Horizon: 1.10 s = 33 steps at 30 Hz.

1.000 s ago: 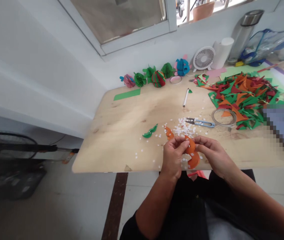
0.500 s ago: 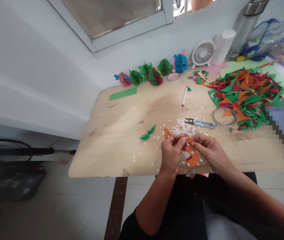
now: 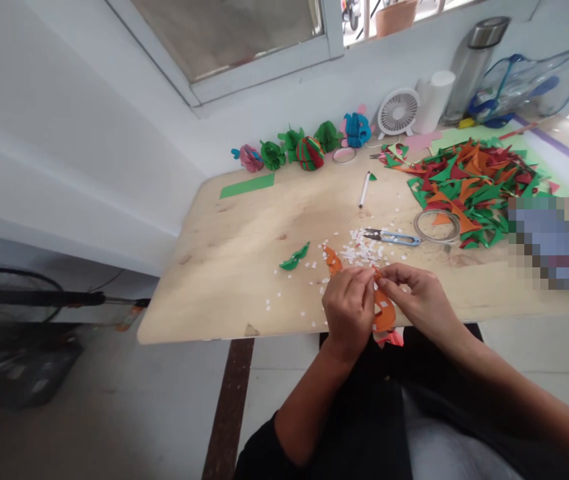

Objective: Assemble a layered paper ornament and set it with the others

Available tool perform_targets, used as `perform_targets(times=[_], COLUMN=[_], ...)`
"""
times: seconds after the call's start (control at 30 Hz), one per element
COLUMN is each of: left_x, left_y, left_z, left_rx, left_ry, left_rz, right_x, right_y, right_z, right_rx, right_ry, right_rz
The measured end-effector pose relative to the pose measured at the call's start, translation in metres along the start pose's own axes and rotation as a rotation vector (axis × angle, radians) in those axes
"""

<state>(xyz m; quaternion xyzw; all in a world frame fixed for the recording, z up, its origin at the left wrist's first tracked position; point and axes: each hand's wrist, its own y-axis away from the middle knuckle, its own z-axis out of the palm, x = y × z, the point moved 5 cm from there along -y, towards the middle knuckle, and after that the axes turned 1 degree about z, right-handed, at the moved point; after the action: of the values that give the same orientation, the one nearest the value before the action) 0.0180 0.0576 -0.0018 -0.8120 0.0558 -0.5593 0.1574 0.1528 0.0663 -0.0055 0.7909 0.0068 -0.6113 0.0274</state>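
Observation:
Both hands meet at the table's front edge around a curved orange paper piece (image 3: 384, 313) dotted with small white squares. My left hand (image 3: 349, 300) is closed, pinching the piece from the left. My right hand (image 3: 411, 290) pinches its upper right part between thumb and forefinger. The fingertips hide the spot where they meet. Beyond my left hand another orange paper bit (image 3: 332, 257) shows. Many tiny white squares (image 3: 359, 250) lie scattered just past the hands. Blue-handled thread snips (image 3: 399, 238) rest beside them, and a green leaf-shaped paper (image 3: 295, 257) lies to the left.
A heap of red, green and orange paper scraps (image 3: 474, 183) covers the right side, with a roll of tape (image 3: 437, 225) before it. A marker (image 3: 364, 189) lies mid-table. Paper ornaments (image 3: 309, 153), a small fan (image 3: 398, 112) and a bottle (image 3: 471, 73) stand along the wall.
My left hand has turned so its back now covers more of the orange piece, and the fingers have drawn closer together. The whole view has shifted slightly.

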Motion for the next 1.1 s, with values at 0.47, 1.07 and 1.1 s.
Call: perform_targets(times=[0.47,1.07,1.1], left_x=[0.001,-0.014,-0.017], left_y=[-0.002,0.014,0.016], left_z=[-0.011,0.002,0.002], left_rx=[-0.227,-0.054,-0.037], left_ry=[0.143,0.585,0.569], left_rz=[-0.217,-0.549,-0.546], right_x=[-0.012,-0.011,-0.009], right_y=[0.016,0.019,0.020], right_z=[-0.001,-0.006,-0.006], right_rx=[-0.067,-0.098,-0.095], right_ry=[0.263,0.149,0.132], right_rz=[-0.189,-0.127,-0.104])
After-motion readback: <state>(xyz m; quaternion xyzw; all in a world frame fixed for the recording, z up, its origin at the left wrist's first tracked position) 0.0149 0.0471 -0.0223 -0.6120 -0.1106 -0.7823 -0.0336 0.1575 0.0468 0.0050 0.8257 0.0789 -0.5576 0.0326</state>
